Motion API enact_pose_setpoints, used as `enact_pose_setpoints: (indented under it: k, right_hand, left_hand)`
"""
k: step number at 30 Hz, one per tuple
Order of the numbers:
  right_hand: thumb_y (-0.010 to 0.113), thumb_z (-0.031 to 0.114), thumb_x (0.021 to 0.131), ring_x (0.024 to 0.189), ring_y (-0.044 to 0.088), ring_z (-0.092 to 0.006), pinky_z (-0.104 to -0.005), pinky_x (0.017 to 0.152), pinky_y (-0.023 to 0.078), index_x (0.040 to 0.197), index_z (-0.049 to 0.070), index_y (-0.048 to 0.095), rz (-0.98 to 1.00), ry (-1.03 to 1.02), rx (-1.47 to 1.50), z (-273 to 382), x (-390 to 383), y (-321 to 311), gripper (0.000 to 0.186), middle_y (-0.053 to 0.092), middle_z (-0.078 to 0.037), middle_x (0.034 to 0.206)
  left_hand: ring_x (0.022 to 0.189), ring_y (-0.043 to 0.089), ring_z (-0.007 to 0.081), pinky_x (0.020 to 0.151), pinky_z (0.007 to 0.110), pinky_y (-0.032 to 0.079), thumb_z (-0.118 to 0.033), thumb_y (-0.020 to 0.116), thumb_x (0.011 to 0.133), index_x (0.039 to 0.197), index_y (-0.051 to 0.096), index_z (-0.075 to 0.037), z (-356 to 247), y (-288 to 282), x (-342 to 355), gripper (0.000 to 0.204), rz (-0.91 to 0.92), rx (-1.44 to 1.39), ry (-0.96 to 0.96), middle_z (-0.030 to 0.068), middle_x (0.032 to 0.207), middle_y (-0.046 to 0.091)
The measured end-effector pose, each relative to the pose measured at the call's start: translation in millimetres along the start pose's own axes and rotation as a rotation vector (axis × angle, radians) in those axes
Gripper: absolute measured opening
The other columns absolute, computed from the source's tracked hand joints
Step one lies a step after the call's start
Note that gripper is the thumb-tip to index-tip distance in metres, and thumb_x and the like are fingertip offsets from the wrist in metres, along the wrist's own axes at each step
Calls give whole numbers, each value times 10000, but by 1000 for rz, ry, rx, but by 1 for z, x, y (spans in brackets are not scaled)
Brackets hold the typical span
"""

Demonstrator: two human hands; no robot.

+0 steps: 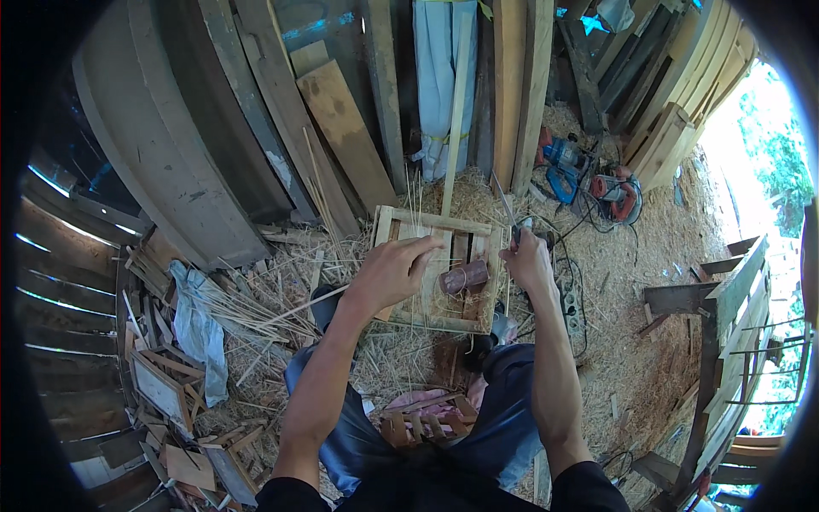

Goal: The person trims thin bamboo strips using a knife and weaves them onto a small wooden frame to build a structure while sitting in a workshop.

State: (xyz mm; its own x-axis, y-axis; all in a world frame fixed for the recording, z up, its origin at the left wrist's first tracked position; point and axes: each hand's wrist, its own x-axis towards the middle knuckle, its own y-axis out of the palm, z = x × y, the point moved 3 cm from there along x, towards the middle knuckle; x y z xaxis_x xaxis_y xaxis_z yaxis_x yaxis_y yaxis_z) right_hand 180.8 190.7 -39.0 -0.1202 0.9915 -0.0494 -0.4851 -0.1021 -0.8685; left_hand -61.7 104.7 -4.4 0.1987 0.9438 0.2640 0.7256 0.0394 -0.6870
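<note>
We hold a knife in our right hand, beside a low wooden frame.
The fingers of this hand are closed around the handle, and the blade points away from us, near the frame's far right corner. Our left hand is above the frame's left part with bent fingers; if they pinch something, we cannot tell. A brown block lies on the frame, between both hands.

Brownish-red block, pale tan frame
</note>
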Motion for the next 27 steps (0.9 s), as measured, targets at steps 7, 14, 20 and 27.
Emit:
enact_pose_setpoints:
  k: [7, 14, 20, 27]
  right_hand:
    - [759, 135, 714, 729, 618, -401, -435, 651, 470, 806, -8, 527, -60, -72, 19, -7, 4, 4, 288, 610, -214, 721]
    - [716, 136, 785, 718, 637, -382, -423, 646, 478, 819, -15, 516, -300, -61, 256, 10, 11, -13, 253, 618, -190, 701]
    - [726, 148, 781, 637, 655, -262, -389, 594, 485, 767, 0, 491, -364, 140, 620, -33, 31, 3, 278, 605, -133, 672]
    - [689, 149, 814, 674, 684, -187, -327, 565, 527, 793, -20, 541, -209, 289, 383, -64, 42, 26, 225, 648, -109, 724]
  left_hand:
    - [592, 590, 267, 620, 369, 472, -207, 606, 901, 992, 656, -60, 0, -6, 5, 181, -27, -83, -134, 140, 779, 651]
    - [673, 631, 302, 665, 389, 500, -239, 613, 896, 966, 665, -68, 6, 3, 2, 192, -17, 10, -127, 104, 878, 678]
    - [737, 636, 310, 698, 397, 500, -252, 607, 900, 970, 668, -75, 3, 7, 4, 200, 27, 18, -121, 116, 902, 675]
    - [845, 632, 303, 743, 397, 499, -221, 619, 891, 970, 672, -72, 4, 11, 8, 177, -17, -9, -93, 108, 968, 652]
